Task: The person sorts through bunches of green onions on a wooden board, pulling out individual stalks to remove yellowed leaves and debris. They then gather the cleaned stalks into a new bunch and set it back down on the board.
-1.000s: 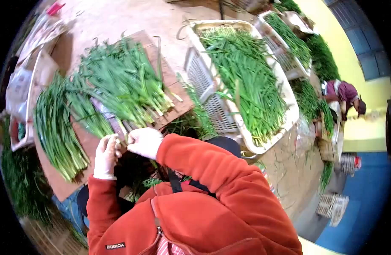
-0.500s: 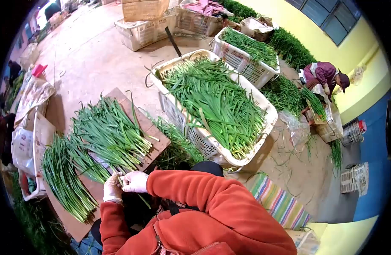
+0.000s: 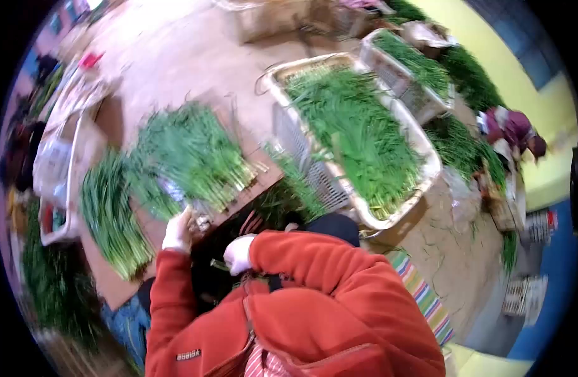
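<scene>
My left hand (image 3: 181, 230), in a pale glove, is closed at the stalk ends of a small bunch of garlic chives (image 3: 152, 191) on the board. Blur hides exactly how many stalks it grips. Lower and nearer my body, my right hand (image 3: 239, 254), gloved too, is closed on a short green stalk (image 3: 219, 265) that pokes out to its left. A larger pile of garlic chives (image 3: 191, 154) lies on the brown board (image 3: 264, 182) beyond my left hand. Another bunch (image 3: 116, 220) rests at the board's left side.
A big white crate (image 3: 430, 169) full of garlic chives stands to the right, with a second filled crate (image 3: 436, 110) behind it. A person (image 3: 512, 129) bends over at far right. A white bin (image 3: 75, 188) stands left, and a striped mat (image 3: 424, 295) lies at lower right.
My hands have parted: the right has drawn down toward my body with a stalk, while the left stays by the bunch's ends. The whole view has shifted and blurred.
</scene>
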Motion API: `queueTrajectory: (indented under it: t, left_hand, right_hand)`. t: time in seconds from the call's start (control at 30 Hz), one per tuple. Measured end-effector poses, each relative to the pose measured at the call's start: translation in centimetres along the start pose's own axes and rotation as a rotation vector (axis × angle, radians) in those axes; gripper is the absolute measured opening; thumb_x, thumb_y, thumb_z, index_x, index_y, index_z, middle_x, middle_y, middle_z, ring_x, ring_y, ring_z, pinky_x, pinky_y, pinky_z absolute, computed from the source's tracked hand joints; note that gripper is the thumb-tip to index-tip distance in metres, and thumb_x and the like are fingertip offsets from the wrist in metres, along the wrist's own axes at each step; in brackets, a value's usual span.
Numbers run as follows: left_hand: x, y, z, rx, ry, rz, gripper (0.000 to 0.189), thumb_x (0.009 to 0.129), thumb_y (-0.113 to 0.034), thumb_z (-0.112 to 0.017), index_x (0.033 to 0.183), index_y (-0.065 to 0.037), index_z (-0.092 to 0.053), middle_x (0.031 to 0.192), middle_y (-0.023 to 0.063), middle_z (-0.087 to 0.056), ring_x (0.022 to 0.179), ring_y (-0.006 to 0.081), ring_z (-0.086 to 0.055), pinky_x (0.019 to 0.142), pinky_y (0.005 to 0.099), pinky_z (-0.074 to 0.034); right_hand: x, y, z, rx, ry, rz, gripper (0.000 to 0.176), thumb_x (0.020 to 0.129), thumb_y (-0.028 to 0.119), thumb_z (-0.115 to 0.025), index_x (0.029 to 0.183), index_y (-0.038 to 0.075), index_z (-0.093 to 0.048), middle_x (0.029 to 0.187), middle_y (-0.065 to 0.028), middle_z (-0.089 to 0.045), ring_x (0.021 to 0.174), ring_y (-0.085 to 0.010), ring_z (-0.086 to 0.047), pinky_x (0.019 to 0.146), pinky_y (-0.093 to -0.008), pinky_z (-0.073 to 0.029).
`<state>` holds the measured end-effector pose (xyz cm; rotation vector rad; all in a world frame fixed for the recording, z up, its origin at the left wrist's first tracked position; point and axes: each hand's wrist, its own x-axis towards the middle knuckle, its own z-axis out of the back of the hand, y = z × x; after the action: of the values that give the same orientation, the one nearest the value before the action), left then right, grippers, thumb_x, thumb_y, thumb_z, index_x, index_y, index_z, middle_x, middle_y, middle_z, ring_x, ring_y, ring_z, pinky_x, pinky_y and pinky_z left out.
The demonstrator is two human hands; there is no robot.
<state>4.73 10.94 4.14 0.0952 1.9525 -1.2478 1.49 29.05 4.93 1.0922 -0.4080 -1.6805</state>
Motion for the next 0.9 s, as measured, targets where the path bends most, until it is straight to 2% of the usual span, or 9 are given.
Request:
queueTrajectory:
  t: [0.03, 0.07, 0.13, 0.23, 0.3, 0.47, 0.6, 0.77, 0.9]
  left_hand:
    - [1.0, 0.5, 1.6, 0.035, 0.126, 0.023, 0.029, 0.087, -0.035, -0.053, 0.08, -0.007, -0.054, 0.062, 0.0031, -0.052, 0.046, 0.0149, -0.05, 0.04, 0.0273, -0.038]
    - [-1.7, -1.5, -0.5, 0.325, -0.058, -0.03, 0.03, 0.087, -0.034, -0.052, 0.075, -0.007, -0.052, 0.056, 0.0029, -0.052, 0.038, 0.0138, -0.045, 0.035, 0.0261, -0.033]
    - [-3.0, -2.3, 0.9, 0.585, -0.097, -0.173, 0.032, 0.087, -0.033, -0.053, 0.074, -0.004, -0.054, 0.052, 0.0054, -0.054, 0.039, 0.0127, -0.046, 0.034, 0.0251, -0.032]
    - [-3.5, -3.5, 4.1, 0.475, -0.188, -0.299, 0.023, 0.087, -0.023, -0.055, 0.077, -0.003, -0.058, 0.058, 0.0021, -0.054, 0.042, 0.0076, -0.045, 0.042, 0.0231, -0.036]
    - [-2.2, -2.9, 6.5, 0.518, -0.318, -0.389, 0.024, 0.087, -0.024, -0.055, 0.077, -0.003, -0.058, 0.06, 0.002, -0.054, 0.045, 0.0078, -0.046, 0.043, 0.0237, -0.037]
    - [-2.3, -2.3, 7.9, 0.928, -0.528, -0.46, 0.039, 0.08, -0.036, -0.057, 0.086, 0.002, -0.058, 0.08, 0.0187, -0.062, 0.077, 0.0341, -0.059, 0.071, 0.0368, -0.045]
    - [0.0, -1.2, 8.0, 1.026, -0.569, -0.411, 0.049, 0.081, -0.045, -0.053, 0.098, 0.001, -0.058, 0.096, 0.0221, -0.06, 0.092, 0.0346, -0.057, 0.081, 0.0399, -0.043]
    - [-0.2, -1.1, 6.2, 1.004, -0.513, -0.361, 0.044, 0.078, -0.043, -0.058, 0.093, -0.002, -0.058, 0.094, 0.02, -0.061, 0.09, 0.034, -0.057, 0.077, 0.0403, -0.044]
    - [-1.5, -1.0, 4.5, 1.084, -0.651, -0.551, 0.044, 0.081, -0.039, -0.059, 0.097, 0.002, -0.057, 0.085, 0.018, -0.062, 0.081, 0.0293, -0.06, 0.075, 0.0348, -0.046]
  right_hand:
    - [-0.8, 0.6, 0.8, -0.113, 0.057, -0.098, 0.029, 0.065, 0.031, -0.059, 0.083, 0.009, -0.066, 0.079, -0.0135, -0.063, 0.077, -0.0308, -0.06, 0.068, -0.0413, -0.046]
    - [-0.9, 0.6, 1.9, -0.232, 0.106, -0.204, 0.029, 0.066, 0.028, -0.057, 0.087, 0.009, -0.066, 0.08, -0.0137, -0.064, 0.08, -0.0299, -0.061, 0.07, -0.041, -0.047]
    - [-1.5, 0.5, 3.5, -0.252, -0.049, -0.319, 0.026, 0.069, 0.025, -0.053, 0.087, 0.01, -0.066, 0.083, -0.0136, -0.064, 0.08, -0.0311, -0.061, 0.07, -0.0415, -0.048]
    - [-1.0, -1.2, 4.2, -0.193, -0.455, -0.245, 0.023, 0.077, 0.03, -0.055, 0.084, 0.009, -0.064, 0.081, -0.0129, -0.063, 0.082, -0.0308, -0.06, 0.071, -0.0407, -0.046]
    - [-0.7, -1.1, 5.4, -0.124, -0.497, -0.346, 0.024, 0.08, 0.032, -0.056, 0.085, 0.01, -0.063, 0.08, -0.013, -0.063, 0.08, -0.0319, -0.059, 0.07, -0.0406, -0.045]
    - [1.2, -1.3, 5.3, -0.031, -0.743, -0.214, 0.022, 0.083, 0.028, -0.052, 0.087, 0.009, -0.06, 0.078, -0.0125, -0.062, 0.078, -0.0321, -0.06, 0.069, -0.0413, -0.046]
    - [3.9, 0.1, 4.7, -0.232, -0.613, -0.317, 0.026, 0.082, 0.03, -0.055, 0.097, 0.01, -0.061, 0.08, -0.014, -0.063, 0.077, -0.031, -0.061, 0.068, -0.0402, -0.047]
    - [6.2, -0.4, 3.8, -0.29, -0.625, -0.454, 0.024, 0.081, 0.032, -0.057, 0.08, 0.008, -0.056, 0.071, -0.0119, -0.06, 0.07, -0.0322, -0.059, 0.063, -0.0423, -0.046]
    - [6.9, -1.9, 2.9, -0.264, -0.686, -0.414, 0.025, 0.08, 0.033, -0.058, 0.077, 0.009, -0.055, 0.071, -0.0119, -0.06, 0.069, -0.0322, -0.059, 0.062, -0.0425, -0.045]
